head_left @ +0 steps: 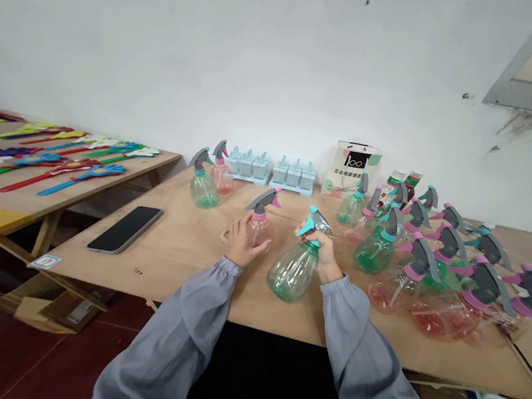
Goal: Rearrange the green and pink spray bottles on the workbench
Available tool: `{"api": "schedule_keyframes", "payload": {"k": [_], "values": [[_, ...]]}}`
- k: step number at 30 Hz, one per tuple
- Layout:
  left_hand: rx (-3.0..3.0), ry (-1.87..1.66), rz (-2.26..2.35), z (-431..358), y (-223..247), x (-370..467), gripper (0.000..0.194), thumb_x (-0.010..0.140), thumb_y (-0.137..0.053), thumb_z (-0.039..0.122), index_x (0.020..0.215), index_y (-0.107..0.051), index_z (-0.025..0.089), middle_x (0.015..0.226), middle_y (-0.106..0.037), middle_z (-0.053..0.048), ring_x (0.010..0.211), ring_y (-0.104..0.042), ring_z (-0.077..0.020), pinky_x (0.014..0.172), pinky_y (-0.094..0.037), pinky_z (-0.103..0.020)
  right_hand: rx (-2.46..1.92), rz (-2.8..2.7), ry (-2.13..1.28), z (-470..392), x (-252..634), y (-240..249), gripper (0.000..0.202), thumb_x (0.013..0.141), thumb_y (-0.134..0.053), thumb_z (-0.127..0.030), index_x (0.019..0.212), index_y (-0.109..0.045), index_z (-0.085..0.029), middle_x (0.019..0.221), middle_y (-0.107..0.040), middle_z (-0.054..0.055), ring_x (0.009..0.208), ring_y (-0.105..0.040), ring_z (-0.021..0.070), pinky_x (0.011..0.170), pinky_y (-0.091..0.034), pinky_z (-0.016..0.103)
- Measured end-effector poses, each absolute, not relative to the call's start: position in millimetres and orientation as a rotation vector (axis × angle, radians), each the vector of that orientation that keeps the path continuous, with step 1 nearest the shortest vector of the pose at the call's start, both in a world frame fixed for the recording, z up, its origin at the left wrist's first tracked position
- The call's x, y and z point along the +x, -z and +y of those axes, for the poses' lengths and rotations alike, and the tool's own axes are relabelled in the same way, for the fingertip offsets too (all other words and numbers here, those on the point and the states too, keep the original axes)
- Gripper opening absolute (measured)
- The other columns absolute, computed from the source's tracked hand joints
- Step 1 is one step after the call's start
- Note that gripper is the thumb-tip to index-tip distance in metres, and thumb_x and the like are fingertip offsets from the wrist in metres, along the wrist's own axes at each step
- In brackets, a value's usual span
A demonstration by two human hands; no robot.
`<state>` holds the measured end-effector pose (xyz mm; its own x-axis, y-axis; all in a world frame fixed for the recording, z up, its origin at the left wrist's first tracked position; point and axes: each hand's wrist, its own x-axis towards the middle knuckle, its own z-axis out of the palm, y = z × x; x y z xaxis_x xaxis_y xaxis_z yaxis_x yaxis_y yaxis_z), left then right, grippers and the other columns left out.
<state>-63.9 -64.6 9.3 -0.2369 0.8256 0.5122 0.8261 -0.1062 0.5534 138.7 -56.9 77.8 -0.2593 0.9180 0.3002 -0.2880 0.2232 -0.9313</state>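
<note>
My left hand is wrapped around the lower body of a pink spray bottle, which stands upright on the table with a grey and pink trigger head. My right hand grips the neck of a green spray bottle with a grey and turquoise head. That bottle leans, its base toward me and to the left. Close by on the right stand several more spray bottles, among them a green one and a pink one.
At the back left stand another green spray bottle and a pink one. Behind are light-blue popsicle moulds and a paper bag. A phone lies on the left. Colourful hand-shaped items lie on a neighbouring table.
</note>
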Motion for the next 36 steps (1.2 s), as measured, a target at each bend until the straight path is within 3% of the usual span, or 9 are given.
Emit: {"api": "schedule_keyframes", "payload": {"k": [7,14,20,27,32,36], "values": [[-1.964,1.300,-2.100,-64.4,-9.4,-64.8,0.087,0.068,-0.078,0.046,0.144,-0.043,0.019,0.138,-0.058,-0.017,0.128,-0.054,-0.0348,0.106,-0.033,-0.050,-0.630,-1.294,-1.391,-57.3,138.0,-78.5,0.030,0.052,-0.055,-0.032,0.079,-0.063,-0.025,0.085,-0.073,0.005,0.088,-0.067,0.0262,0.074,-0.051,0.037],[-1.953,1.255,-2.094,-61.5,-4.9,-66.4,0.087,0.069,-0.077,0.048,0.144,-0.043,0.020,0.137,-0.059,-0.017,0.127,-0.055,-0.0342,0.105,-0.034,-0.049,-0.509,-1.184,-1.311,-52.6,142.0,-72.9,0.018,0.049,-0.055,-0.028,0.067,-0.056,-0.025,0.063,-0.061,0.000,0.074,-0.064,0.0222,0.072,-0.049,0.034],[-1.941,1.236,-2.066,-60.4,-2.9,-66.9,0.086,0.070,-0.076,0.049,0.144,-0.043,0.020,0.137,-0.058,-0.017,0.126,-0.055,-0.0355,0.103,-0.037,-0.048,-0.611,-1.289,-1.362,-55.8,139.5,-72.6,0.018,0.052,-0.059,-0.028,0.069,-0.060,-0.025,0.069,-0.065,0.000,0.076,-0.063,0.0215,0.070,-0.048,0.033],[-1.965,1.250,-2.084,-61.4,-4.7,-66.7,0.087,0.070,-0.076,0.049,0.145,-0.043,0.019,0.137,-0.058,-0.017,0.126,-0.054,-0.0352,0.104,-0.035,-0.049,-0.706,-1.289,-0.968,-50.8,146.4,-70.6,0.013,0.060,-0.055,-0.034,0.069,-0.060,-0.025,0.070,-0.062,0.001,0.073,-0.061,0.0200,0.076,-0.049,0.034],[-1.968,1.227,-2.093,-62.0,-6.3,-66.9,0.086,0.072,-0.073,0.051,0.145,-0.043,0.019,0.135,-0.059,-0.017,0.126,-0.054,-0.0357,0.102,-0.037,-0.050,-0.904,-1.393,-0.533,-38.0,157.9,-63.0,0.026,0.067,-0.056,-0.031,0.090,-0.067,-0.026,0.081,-0.065,-0.001,0.069,-0.055,0.0156,0.071,-0.049,0.031],[-1.969,1.216,-2.123,-63.5,-9.3,-66.5,0.085,0.071,-0.074,0.049,0.145,-0.044,0.019,0.134,-0.059,-0.017,0.126,-0.055,-0.0361,0.103,-0.037,-0.051,-1.011,-1.308,-0.340,-25.0,159.9,-56.6,0.025,0.076,-0.055,-0.038,0.091,-0.066,-0.022,0.071,-0.060,-0.001,0.067,-0.054,0.0161,0.071,-0.049,0.032]]}}
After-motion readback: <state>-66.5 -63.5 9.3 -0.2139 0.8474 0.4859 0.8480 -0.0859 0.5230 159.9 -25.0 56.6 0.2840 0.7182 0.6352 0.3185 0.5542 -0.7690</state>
